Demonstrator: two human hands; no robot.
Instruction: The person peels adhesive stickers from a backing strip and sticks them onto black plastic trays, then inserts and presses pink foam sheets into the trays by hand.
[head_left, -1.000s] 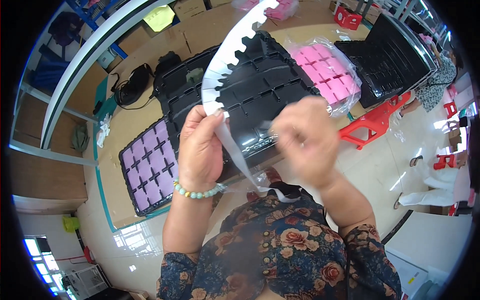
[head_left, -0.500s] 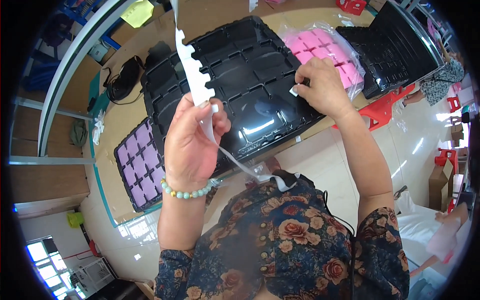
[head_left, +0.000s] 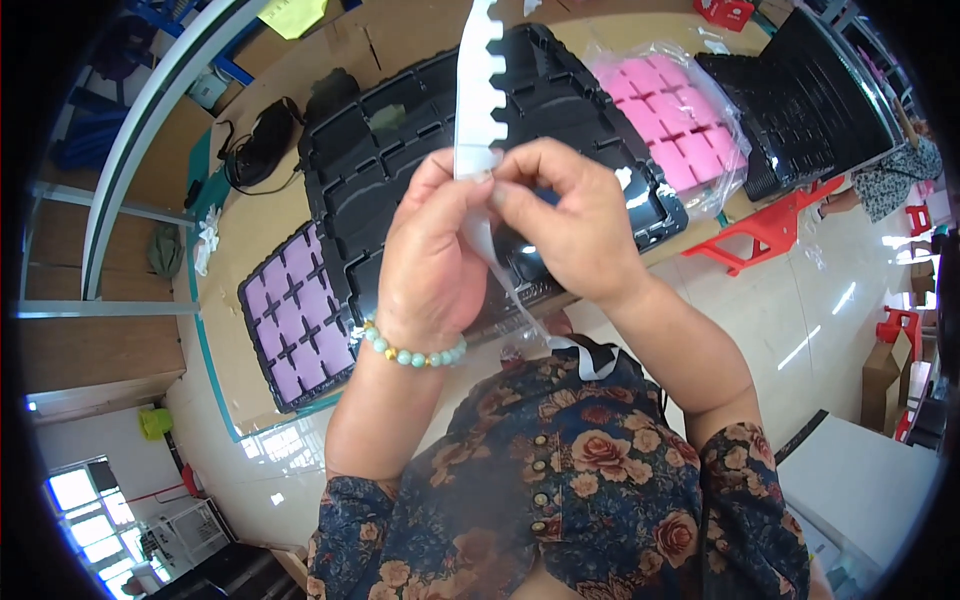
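Big black moulded plastic tray sits just behind the fingers. Left hand and right hand both pinch shut on the white notched plastic strip, which sticks up from the fingertips.

We are seeing a thin, glossy white plastic strip with a notched edge. The black tray is looking like shiny moulded plastic. Purple and pink pads are appearing matt, foam-like; the pink ones under clear crinkled film. The tabletop is showing matt brown board.
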